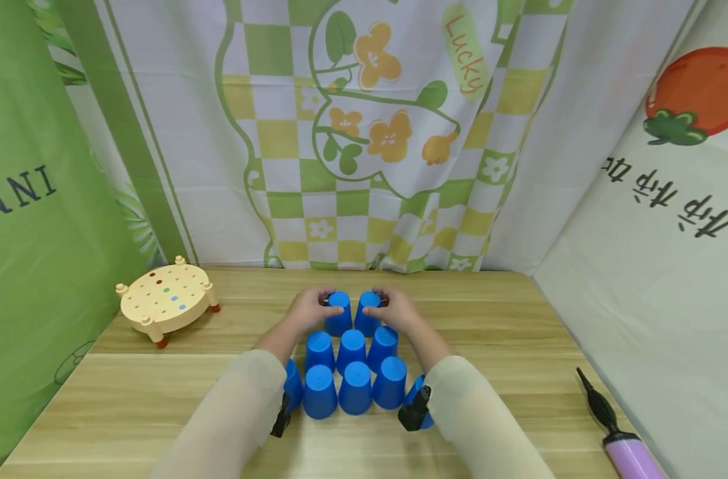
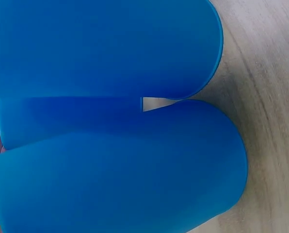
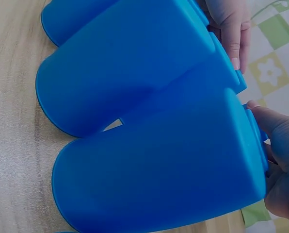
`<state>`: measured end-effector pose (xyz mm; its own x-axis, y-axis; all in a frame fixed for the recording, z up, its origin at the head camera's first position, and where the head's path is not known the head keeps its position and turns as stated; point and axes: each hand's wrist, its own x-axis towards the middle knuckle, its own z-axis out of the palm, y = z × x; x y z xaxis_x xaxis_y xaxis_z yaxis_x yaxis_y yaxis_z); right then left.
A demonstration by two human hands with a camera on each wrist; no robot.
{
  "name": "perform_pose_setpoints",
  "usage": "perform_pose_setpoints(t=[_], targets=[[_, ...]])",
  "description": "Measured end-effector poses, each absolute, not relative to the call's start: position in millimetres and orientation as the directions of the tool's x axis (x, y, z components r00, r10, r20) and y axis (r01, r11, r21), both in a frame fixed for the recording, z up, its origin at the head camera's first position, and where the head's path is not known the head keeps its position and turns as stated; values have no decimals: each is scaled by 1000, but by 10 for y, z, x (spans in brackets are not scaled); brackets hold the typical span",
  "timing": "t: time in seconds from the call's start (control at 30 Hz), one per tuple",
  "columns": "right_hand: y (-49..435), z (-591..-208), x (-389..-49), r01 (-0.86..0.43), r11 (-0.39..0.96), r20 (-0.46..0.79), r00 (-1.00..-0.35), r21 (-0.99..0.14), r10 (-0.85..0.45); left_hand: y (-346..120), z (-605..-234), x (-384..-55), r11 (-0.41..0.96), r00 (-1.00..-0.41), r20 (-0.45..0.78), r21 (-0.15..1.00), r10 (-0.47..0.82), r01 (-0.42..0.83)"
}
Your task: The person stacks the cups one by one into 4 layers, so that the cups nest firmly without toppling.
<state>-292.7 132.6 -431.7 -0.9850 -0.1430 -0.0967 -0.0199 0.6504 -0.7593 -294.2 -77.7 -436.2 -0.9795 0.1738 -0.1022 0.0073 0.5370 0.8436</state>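
My left hand (image 1: 309, 310) grips an upside-down blue cup (image 1: 339, 313) from its left side, thumb in front. Beside it, my right hand (image 1: 396, 309) holds another blue cup (image 1: 368, 313) from the right. These two cups form the back pair; their lower parts are partly hidden. In front stands a row of three blue cups (image 1: 353, 351), then a nearer row of several cups (image 1: 356, 388), its ends partly covered by sleeves and wrist cameras. Cups (image 2: 115, 179) fill the left wrist view. In the right wrist view, both hands show beyond the nearer cups (image 3: 159, 170).
A round cream pegged board (image 1: 166, 296) with short legs stands on the wooden table (image 1: 496, 332) at the back left. At the right edge lies a purple and black hand pump (image 1: 627, 446). Patterned curtains (image 1: 352, 219) hang behind and at both sides.
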Motion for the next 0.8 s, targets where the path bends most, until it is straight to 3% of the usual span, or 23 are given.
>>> perform_pose_setpoints(t=[0.5, 0.8], targets=[[1316, -4366, -2883, 3, 619, -125, -980, -786, -154, -819, -4358, -2889, 523, -975, -126, 852, 184, -11], [1506, -4214, -2752, -69, 573, -53, -980, -816, -193, -1052, -4259, -2897, 487, -976, -42, 871, 215, 69]])
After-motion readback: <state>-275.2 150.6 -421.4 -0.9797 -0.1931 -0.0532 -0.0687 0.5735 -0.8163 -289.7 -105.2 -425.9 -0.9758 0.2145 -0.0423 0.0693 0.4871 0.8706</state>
